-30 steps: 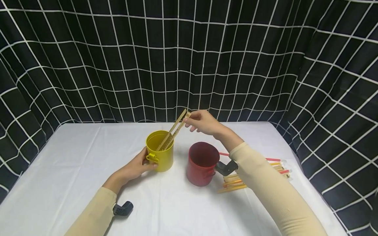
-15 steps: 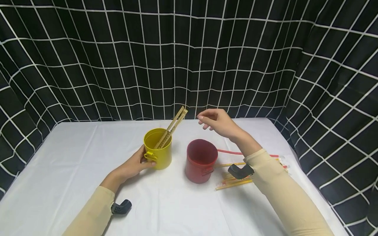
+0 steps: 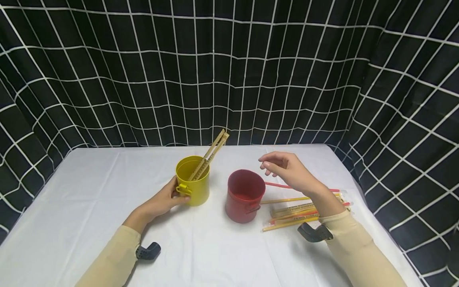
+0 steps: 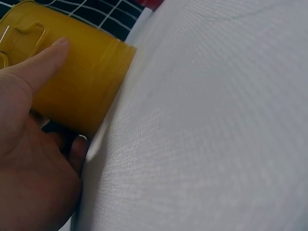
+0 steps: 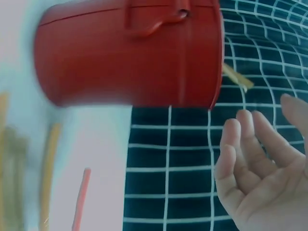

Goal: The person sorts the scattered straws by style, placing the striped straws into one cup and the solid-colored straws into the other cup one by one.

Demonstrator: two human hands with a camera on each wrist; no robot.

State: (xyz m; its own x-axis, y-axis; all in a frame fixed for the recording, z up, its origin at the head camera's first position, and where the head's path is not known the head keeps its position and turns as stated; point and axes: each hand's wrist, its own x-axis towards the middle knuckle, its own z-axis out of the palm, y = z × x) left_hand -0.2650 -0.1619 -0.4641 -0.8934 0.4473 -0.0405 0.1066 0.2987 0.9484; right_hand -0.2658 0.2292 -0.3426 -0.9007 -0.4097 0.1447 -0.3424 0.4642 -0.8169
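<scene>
My left hand (image 3: 161,202) grips a yellow metal pot (image 3: 199,193) low on its side, the thumb (image 4: 45,60) lying beside the wire handle. Two pale wooden sticks (image 3: 214,151) that look like chopsticks lean inside that pot, their ends rising past the rim to the right. To the right of it a red pot (image 3: 240,209) of the same kind stands upright on the cloth. My right hand (image 3: 288,169) is in the air up and to the right of the red pot, fingers loosely bent with nothing between them; the palm (image 5: 269,192) faces the right wrist camera.
Beneath and in front of the right forearm lies a pile of thin yellow and wooden sticks (image 3: 294,211), some in clear wrapping. A red stick (image 3: 277,185) lies behind it. The table has a white cloth (image 3: 215,255); a black gridded curtain (image 3: 222,71) hangs around.
My right hand has let go of the wooden sticks, which now lean in the yellow pot. It has moved right and down, towards the pile. My left hand still holds the yellow pot.
</scene>
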